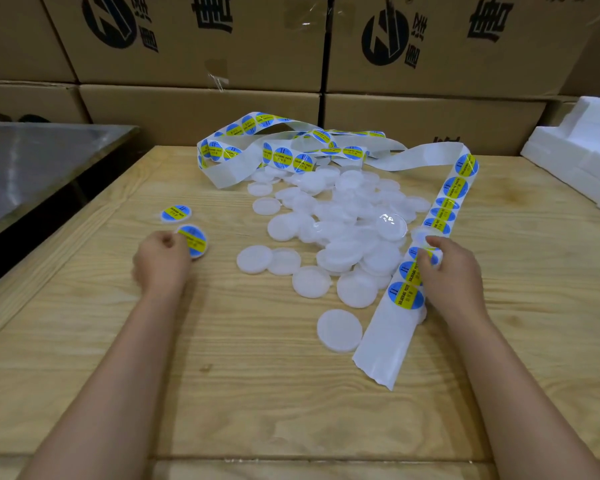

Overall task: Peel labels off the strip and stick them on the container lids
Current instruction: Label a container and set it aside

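Two lids done so far, by my count, both on the left side of the wooden table [222,393]. One finished lid [176,214] lies flat by itself, blue-and-yellow label up. The second labelled lid [195,241] is pinched at its near edge in my left hand [161,259], fingers curled shut around it, tilted slightly, just beside the first; I judge it is about to be set down there. My right hand [451,271] is closed on the label strip [404,296], thumb and fingertips at the edge of a label partway down the run; a pale disc showing just above my fingers may be a lid, but I cannot tell whether I hold it or only rest against it. The strip comes down from a loose tangle [278,147] at the far end of the table, runs along the right side of the pile, passes under my right hand and ends in bare white backing near me. That empty tail suggests only a few labels are gone. The pile of plain lids [343,223] sits mid-table, translucent white, dozens of them, overlapping, with a few loose ones near me [340,330]. Many labels left on the strip. Judgement: barely begun, nearly the whole heap to go.
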Available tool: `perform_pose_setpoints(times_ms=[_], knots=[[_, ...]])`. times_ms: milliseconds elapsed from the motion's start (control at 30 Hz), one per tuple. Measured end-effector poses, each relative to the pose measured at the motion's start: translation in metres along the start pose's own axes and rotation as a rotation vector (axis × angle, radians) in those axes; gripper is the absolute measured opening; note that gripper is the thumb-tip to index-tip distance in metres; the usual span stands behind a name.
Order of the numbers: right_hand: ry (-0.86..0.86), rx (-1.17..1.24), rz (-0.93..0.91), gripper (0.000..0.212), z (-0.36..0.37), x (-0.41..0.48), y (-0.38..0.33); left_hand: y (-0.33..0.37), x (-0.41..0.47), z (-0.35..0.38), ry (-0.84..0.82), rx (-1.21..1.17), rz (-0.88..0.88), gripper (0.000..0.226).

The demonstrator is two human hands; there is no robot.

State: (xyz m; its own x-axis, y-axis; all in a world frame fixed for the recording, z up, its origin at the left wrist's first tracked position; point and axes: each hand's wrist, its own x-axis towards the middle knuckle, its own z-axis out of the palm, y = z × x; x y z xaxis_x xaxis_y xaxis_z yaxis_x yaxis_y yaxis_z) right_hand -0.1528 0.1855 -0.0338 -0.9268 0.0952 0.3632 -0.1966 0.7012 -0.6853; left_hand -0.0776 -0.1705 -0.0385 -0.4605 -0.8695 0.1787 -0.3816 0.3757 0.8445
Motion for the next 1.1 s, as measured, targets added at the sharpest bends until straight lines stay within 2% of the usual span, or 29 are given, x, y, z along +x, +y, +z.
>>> perform_pose_setpoints(times_ms=[167, 333, 467, 600, 700, 800, 967, 1100], knots=[[-0.086, -0.072, -0.023, 0.033, 0.005, 0.000, 0.004, -0.030, 0.034, -0.017, 0.063, 0.285, 0.025, 0.028], [-0.146, -0.118, -0.011, 0.030, 0.005, -0.002, 0.008, -0.034, 0.053, -0.014, 0.075, 0.383, -0.022, 0.030], [-0.159, -0.139, -0.015, 0.035, 0.006, -0.002, 0.008, -0.033, 0.062, -0.008, 0.086, 0.326, -0.031, 0.036], [-0.202, -0.137, -0.032, 0.032, 0.008, -0.002, 0.008, -0.029, 0.058, -0.009, 0.165, 0.137, -0.032, 0.040], [-0.207, -0.180, -0.058, 0.033, 0.008, -0.001, 0.008, -0.019, 0.039, -0.008, 0.225, 0.002, 0.173, 0.031], [-0.209, -0.208, -0.054, 0.034, 0.009, -0.001, 0.007, 0.008, 0.003, 0.003, 0.070, -0.113, 0.450, 0.022], [-0.227, -0.235, -0.059, 0.035, 0.009, -0.002, 0.003, 0.061, -0.078, 0.025, -0.404, -0.144, 0.919, 0.017], [-0.231, -0.219, -0.058, 0.035, 0.007, -0.003, 0.002, 0.073, -0.127, 0.054, -0.682, -0.018, 1.067, 0.026]])
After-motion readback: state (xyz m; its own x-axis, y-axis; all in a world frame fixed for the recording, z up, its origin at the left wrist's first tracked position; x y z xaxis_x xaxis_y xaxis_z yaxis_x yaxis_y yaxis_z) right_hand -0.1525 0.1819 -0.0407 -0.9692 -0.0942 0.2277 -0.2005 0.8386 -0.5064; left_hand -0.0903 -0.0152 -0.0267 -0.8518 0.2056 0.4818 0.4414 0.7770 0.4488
